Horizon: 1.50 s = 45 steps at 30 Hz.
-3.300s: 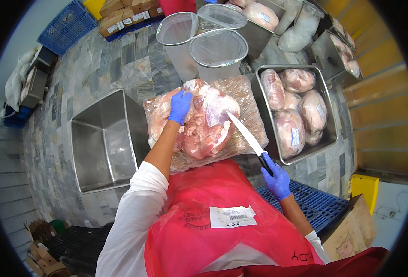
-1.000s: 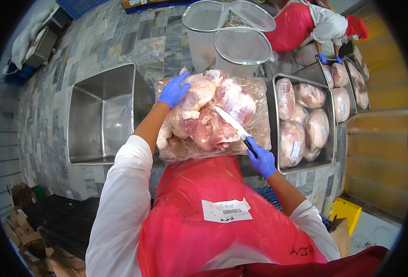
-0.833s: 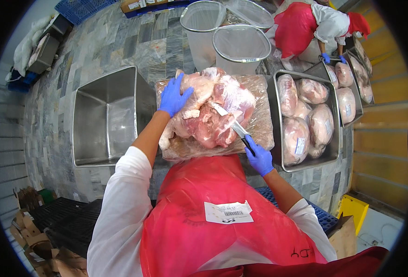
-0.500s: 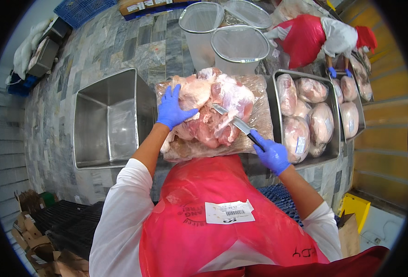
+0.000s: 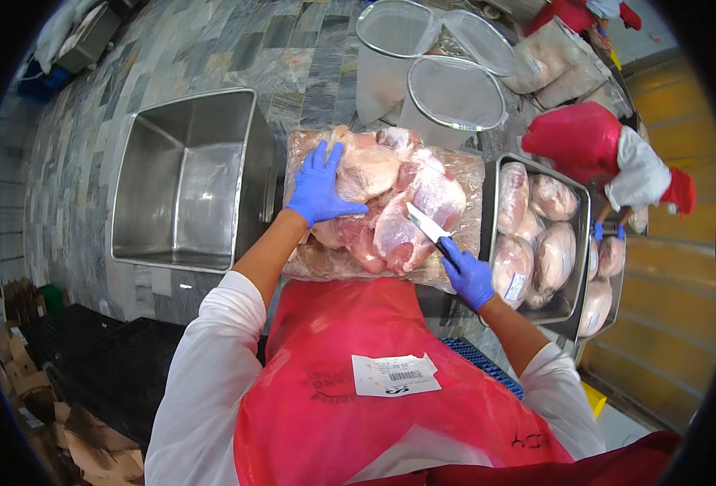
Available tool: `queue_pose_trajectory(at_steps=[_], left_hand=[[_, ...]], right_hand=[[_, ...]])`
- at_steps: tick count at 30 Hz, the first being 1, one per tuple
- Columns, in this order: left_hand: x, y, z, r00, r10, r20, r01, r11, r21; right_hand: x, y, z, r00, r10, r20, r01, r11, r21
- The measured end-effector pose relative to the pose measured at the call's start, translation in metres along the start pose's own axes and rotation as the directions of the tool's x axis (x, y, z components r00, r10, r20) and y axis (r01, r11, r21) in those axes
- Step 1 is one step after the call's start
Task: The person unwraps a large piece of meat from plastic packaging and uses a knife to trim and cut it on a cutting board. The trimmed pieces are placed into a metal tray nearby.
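One empty steel bin (image 5: 183, 174) is sitting at my far left, nothing dropped in it that I can see, so I'm judging the cutting is only getting going. Moving right, my left hand (image 5: 319, 185) is lying fingers spread, pressing flat on the heap of raw meat (image 5: 390, 202), which is resting on one clear plastic sheet (image 5: 305, 263) on the worktop straight ahead of me. I'm counting several big cuts in that heap, too overlapped for an exact number, all looking whole apart from where the blade is working. Next, my right hand (image 5: 469, 277) is closed around the handle of one knife (image 5: 427, 231), its tip resting against the right side of the heap. Beyond, two round mesh-covered tubs (image 5: 453, 93) are standing behind the meat. Further right, one steel tray (image 5: 578, 283) is holding about five wrapped pieces, waiting unopened. At far right, one co-worker in a red apron (image 5: 585, 142) is bending over another tray.
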<state>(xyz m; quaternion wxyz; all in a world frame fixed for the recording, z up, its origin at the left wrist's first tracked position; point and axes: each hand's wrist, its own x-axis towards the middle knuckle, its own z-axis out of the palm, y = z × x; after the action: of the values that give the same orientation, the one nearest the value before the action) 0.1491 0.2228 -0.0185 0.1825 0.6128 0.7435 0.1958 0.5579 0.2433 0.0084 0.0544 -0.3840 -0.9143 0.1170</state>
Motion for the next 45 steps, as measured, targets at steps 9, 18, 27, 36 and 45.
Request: queue_pose_trajectory(at_steps=[9, 18, 27, 36, 45], left_hand=[[-0.003, 0.016, -0.013, 0.993, -0.1, -0.069, 0.112, 0.974, 0.196], [-0.062, 0.081, 0.033, 0.918, 0.303, -0.255, -0.328, 0.942, -0.063], [-0.047, 0.069, 0.072, 0.899, 0.422, -0.113, -0.434, 0.833, -0.342], [-0.052, 0.071, 0.056, 0.879, 0.473, -0.063, -0.463, 0.815, -0.348], [-0.06, 0.054, 0.045, 0.845, 0.524, -0.102, -0.524, 0.775, -0.353]], right_hand=[[-0.001, -0.052, 0.006, 0.993, 0.068, -0.101, -0.075, 0.995, -0.064], [0.033, -0.071, -0.086, 0.995, 0.017, 0.096, 0.014, 0.949, -0.315], [0.192, -0.161, -0.197, 0.87, -0.213, 0.445, 0.424, 0.785, -0.452], [0.391, -0.272, -0.184, 0.621, 0.146, 0.77, 0.54, 0.633, -0.555], [0.306, -0.225, -0.219, 0.809, -0.123, 0.575, 0.494, 0.671, -0.553]])
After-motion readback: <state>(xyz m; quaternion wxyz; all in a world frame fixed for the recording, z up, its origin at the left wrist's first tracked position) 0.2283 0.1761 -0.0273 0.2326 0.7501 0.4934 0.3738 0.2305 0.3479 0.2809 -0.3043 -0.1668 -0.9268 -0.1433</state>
